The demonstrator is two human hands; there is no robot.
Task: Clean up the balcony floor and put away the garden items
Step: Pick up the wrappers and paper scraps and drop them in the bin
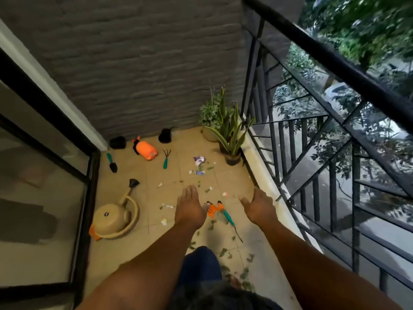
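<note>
I look down at a tan tiled balcony floor (156, 182) strewn with paper scraps, wrappers (199, 159) and green leaves (223, 251). My left hand (189, 205) and my right hand (259, 206) reach out over it, both empty with straight fingers. Between them on the floor lie an orange glove (215, 209) and a teal-handled tool (229, 217). A beige watering can (116, 214) lies at the left. Farther off are an orange spray bottle (146, 149), a teal hand rake (166, 158) and a teal trowel (111, 162).
Two potted plants (225, 130) stand in the far right corner. Two black pots (165, 135) (117, 142) sit by the grey brick wall. A black metal railing (312, 121) runs along the right, a glass sliding door (44, 175) along the left.
</note>
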